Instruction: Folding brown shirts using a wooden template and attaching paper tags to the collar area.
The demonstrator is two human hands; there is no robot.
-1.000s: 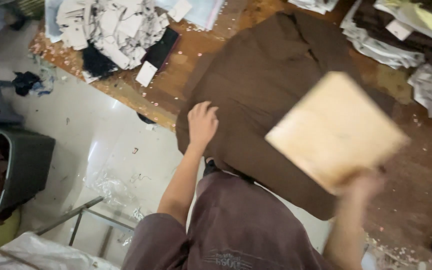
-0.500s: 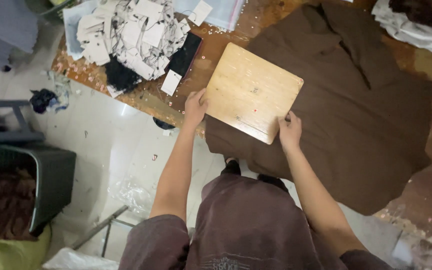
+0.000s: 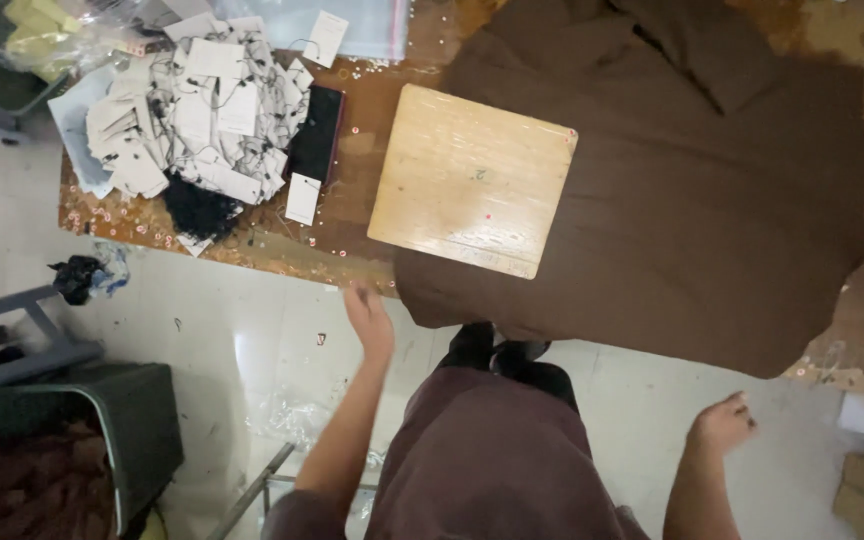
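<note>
**Board down on garment, both hands off**

Head view (only view): light wooden board [image 3: 472,180] lies flat on the surface [image 3: 352,215], its right part overlapping the left side of a brown garment [image 3: 692,200] that is spread out w/ its lower edge hanging over the near rim. Board's left part sits on bare wood, just beside a dark flat case [image 3: 316,132] and a heap of white paper tags [image 3: 192,110] w/ black strings.

Left hand [image 3: 370,322] hangs below the near rim, apart from board and cloth, holding nothing; fingers loosely together, pointing up toward the rim. Right hand [image 3: 720,424] is low at the person's side, well apart from the garment, also holding nothing; fingers curl in lightly, but the hand is small and a bit blurred, so exact spread can't be told.

Progress, as a judgement: garment laid out = done; board placed on it = done, and it rests w/o support. Not done: no fold shows over the board; sleeves and sides lie flat, collar area near the far edge. No tag visibly attached to the cloth. So roughly the setup part is finished, the folding and anything after is left.

Around: grey bin [image 3: 102,430] w/ dark cloth on the floor at left, a clear plastic bag [image 3: 352,25] at the far edge, pale floor [image 3: 252,330] w/ scraps.
</note>
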